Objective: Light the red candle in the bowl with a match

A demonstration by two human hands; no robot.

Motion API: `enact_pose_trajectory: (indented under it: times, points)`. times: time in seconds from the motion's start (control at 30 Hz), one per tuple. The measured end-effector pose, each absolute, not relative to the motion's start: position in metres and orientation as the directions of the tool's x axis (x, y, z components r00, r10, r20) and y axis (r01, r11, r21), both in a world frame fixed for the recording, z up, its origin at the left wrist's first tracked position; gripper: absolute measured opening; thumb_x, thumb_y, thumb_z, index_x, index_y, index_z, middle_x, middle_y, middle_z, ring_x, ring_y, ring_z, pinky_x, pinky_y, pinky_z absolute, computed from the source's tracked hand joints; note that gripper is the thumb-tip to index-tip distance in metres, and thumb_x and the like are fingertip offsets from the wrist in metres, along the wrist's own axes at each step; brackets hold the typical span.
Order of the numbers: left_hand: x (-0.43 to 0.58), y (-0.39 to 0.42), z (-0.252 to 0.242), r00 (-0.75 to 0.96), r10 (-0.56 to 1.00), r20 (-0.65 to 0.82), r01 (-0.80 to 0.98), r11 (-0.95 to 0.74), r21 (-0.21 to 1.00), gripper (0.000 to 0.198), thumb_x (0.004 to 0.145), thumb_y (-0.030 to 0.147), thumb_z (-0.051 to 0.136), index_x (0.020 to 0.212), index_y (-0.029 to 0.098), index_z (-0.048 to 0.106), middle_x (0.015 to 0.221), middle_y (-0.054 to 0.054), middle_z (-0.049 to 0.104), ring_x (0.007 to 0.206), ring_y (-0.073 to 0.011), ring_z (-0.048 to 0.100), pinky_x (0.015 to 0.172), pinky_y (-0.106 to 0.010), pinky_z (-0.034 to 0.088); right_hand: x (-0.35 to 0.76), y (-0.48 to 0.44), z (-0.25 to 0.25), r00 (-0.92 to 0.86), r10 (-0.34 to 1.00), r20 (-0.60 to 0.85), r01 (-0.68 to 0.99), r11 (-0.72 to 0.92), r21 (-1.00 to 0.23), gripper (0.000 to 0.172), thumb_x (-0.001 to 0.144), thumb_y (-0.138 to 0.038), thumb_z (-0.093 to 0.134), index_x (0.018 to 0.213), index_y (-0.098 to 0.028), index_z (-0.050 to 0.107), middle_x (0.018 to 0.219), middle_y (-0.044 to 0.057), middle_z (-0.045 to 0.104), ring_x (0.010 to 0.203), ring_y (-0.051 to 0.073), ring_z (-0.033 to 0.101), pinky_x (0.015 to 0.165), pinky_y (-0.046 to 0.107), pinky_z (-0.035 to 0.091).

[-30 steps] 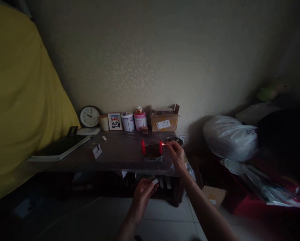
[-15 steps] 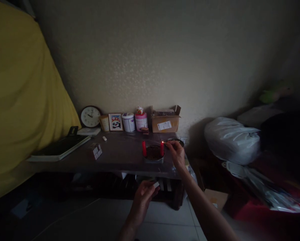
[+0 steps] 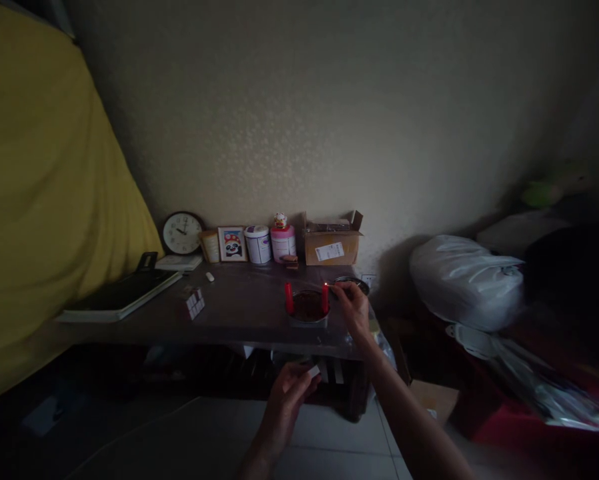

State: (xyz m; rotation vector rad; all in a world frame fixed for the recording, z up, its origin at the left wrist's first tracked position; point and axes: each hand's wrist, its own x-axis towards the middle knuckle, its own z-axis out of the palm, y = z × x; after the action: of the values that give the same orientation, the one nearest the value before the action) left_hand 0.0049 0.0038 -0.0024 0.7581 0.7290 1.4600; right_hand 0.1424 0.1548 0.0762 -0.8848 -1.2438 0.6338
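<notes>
My right hand [image 3: 352,303] is closed on a thin match [image 3: 331,287], whose small glowing tip meets the top of the right red candle [image 3: 325,300]. A second red candle [image 3: 289,299] stands upright at the left side of the same round tin [image 3: 307,321], which has a dark filling. Lower down, in front of the table edge, my left hand [image 3: 290,393] grips a small white box that looks like a matchbox [image 3: 313,371]. Just behind my right hand lies a dark round dish [image 3: 362,285], partly hidden by the fingers.
Along the wall stand a clock [image 3: 182,233], a paper cup [image 3: 210,247], a framed panda picture [image 3: 232,245], two canisters [image 3: 258,245] and an open cardboard box [image 3: 332,250]. Stacked small boxes [image 3: 195,305] sit left on the table [image 3: 244,320]. White plastic bags [image 3: 464,280] are at the right.
The glow at the match tip looks smaller and dimmer. Both hands hold almost the same place at the candle and below the table edge; the view has shifted slightly.
</notes>
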Motion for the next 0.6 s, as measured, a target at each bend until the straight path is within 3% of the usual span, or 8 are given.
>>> enact_pose_trajectory:
  times: [0.6]
  points:
    - [0.0056, 0.0011, 0.0026, -0.03, 1.0, 0.008, -0.57, -0.024, 0.821, 0.024, 0.065, 0.035, 0.074, 0.075, 0.017, 0.062, 0.084, -0.005, 0.07, 0.084, -0.0187, 0.063, 0.081, -0.032, 0.046, 0.1413, 0.1543, 0.0789, 0.201, 0.821, 0.534, 0.032, 0.54, -0.841, 0.024, 0.07, -0.041, 0.062, 0.077, -0.018, 0.061, 0.071, 0.001, 0.064, 0.065, 0.015, 0.057, 0.061, 0.025, 0.046]
